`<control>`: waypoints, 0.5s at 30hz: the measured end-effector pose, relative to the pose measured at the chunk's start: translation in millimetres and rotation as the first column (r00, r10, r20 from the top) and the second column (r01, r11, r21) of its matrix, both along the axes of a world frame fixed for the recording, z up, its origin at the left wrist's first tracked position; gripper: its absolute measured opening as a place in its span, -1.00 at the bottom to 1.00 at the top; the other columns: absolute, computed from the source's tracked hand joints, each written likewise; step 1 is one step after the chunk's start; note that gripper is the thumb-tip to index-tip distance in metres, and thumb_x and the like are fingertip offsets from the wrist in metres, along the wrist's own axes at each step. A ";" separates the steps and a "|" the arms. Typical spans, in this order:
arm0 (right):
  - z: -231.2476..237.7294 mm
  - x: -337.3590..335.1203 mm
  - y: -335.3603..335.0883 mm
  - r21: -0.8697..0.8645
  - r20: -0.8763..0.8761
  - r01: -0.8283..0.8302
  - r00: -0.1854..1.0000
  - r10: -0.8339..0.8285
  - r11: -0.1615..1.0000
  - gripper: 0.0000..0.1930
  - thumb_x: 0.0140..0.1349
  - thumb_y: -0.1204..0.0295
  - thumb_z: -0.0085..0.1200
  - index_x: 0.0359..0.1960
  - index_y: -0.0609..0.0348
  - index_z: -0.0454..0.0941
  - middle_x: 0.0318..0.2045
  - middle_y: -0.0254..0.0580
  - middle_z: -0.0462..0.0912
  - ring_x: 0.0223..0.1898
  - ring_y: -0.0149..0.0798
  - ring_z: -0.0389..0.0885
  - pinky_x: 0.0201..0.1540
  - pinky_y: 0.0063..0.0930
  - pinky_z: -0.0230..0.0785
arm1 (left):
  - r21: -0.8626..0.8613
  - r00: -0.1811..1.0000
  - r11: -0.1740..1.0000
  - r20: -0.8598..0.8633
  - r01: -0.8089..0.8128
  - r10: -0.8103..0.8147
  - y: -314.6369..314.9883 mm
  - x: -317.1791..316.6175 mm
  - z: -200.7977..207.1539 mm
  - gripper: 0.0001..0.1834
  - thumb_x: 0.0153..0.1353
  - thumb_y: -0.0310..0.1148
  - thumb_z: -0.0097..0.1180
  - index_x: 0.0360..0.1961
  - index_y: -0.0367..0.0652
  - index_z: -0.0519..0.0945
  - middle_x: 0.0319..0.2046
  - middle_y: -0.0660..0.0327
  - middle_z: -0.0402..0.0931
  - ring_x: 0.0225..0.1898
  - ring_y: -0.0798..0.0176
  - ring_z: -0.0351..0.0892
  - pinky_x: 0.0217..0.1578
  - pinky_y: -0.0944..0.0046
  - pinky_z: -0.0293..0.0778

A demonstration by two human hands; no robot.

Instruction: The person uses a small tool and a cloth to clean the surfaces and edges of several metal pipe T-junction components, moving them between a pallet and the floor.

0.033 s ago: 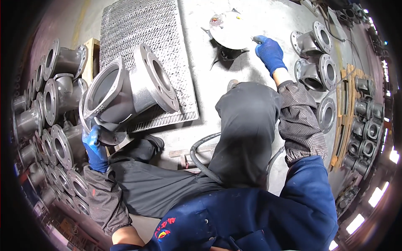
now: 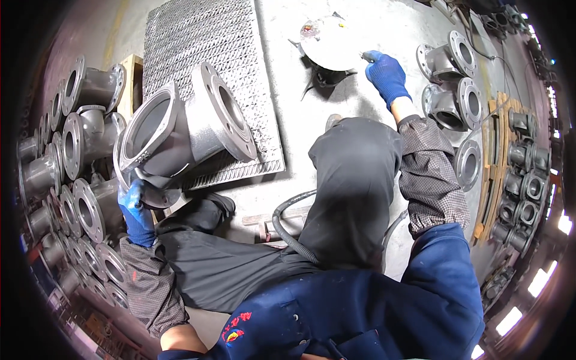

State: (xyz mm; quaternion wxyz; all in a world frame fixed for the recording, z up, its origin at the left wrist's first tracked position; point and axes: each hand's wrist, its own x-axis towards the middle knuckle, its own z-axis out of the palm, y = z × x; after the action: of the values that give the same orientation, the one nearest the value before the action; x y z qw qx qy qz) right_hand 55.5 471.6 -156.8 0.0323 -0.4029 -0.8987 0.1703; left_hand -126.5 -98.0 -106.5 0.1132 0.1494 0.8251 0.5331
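- The large grey cast-metal flanged valve body [image 2: 180, 135] lies tilted on the lower left corner of the grey ribbed metal mat [image 2: 204, 42], one round bolt-holed flange facing up-left, the other facing right.
- It looks heavy, rigid and rough-surfaced, not slippery or fragile; the thick flange rims or the neck between them look the surest places to grip.
- The left hand [image 2: 137, 213], in a blue glove, is clenched on the lower rim of the valve body, just below the mat's corner.
- The right hand [image 2: 387, 75], also blue-gloved, hangs right of the mat over the round pale metal disc [image 2: 330, 42]; its fingers are curled around something small that I cannot make out.
- No true containers show; the valve body's bore appears hollow and empty.
- More grey flanged castings [image 2: 66, 150] crowd left of the mat; others [image 2: 450, 84] stand well to its right.
- A dark ribbed hose [image 2: 288, 231] curves below the mat, by the person's knee.
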 end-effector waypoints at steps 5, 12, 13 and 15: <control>1.2 -3.9 2.7 -0.089 -0.039 0.018 0.999 -0.021 0.996 -0.63 0.02 0.42 -0.06 -0.11 -0.05 0.63 -0.22 -0.15 0.66 -0.17 -0.13 0.63 -0.02 -0.37 0.40 | -0.009 0.995 0.997 -0.073 0.075 -0.075 -0.5 0.4 -1.2 -0.64 0.27 -0.24 -0.12 -0.12 -0.37 0.40 -0.44 0.41 0.32 -0.50 0.59 0.23 -0.45 0.58 0.21; 16.1 6.0 -11.2 -0.482 -0.176 0.045 0.973 -0.147 0.875 -0.63 0.08 0.51 -0.09 -0.06 0.10 0.59 -0.45 -0.17 0.67 -0.57 -0.39 0.57 -0.41 -0.55 0.42 | -0.044 1.000 0.999 -0.008 -0.017 0.017 1.2 0.5 4.0 -0.59 0.23 -0.16 -0.08 -0.21 -0.38 0.48 -0.46 0.40 0.38 -0.48 0.54 0.28 -0.43 0.51 0.25; 20.7 8.9 -18.4 -0.515 -0.186 0.038 0.970 -0.155 0.856 -0.62 0.10 0.53 -0.10 -0.03 0.13 0.57 -0.42 -0.20 0.67 -0.57 -0.43 0.56 -0.49 -0.60 0.37 | -0.075 0.999 0.997 0.012 -0.034 0.035 -1.0 0.1 4.0 -0.58 0.22 -0.15 -0.08 -0.22 -0.38 0.48 -0.47 0.39 0.39 -0.48 0.53 0.29 -0.42 0.50 0.26; 20.9 18.3 -23.2 -0.514 -0.200 0.014 0.970 -0.135 0.858 -0.61 0.10 0.57 -0.10 0.00 0.19 0.55 -0.39 -0.20 0.67 -0.57 -0.48 0.54 -0.56 -0.65 0.32 | -0.082 0.998 0.997 -0.060 0.009 -0.014 0.3 1.7 2.7 -0.57 0.22 -0.13 -0.07 -0.21 -0.38 0.48 -0.46 0.39 0.39 -0.46 0.52 0.30 -0.42 0.51 0.27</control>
State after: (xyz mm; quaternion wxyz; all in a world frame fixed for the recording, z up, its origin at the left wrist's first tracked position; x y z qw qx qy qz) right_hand 73.7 448.4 -136.0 0.0347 -0.4094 -0.7955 0.4453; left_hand -124.8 -97.7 -103.7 0.0975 0.1656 0.8484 0.4933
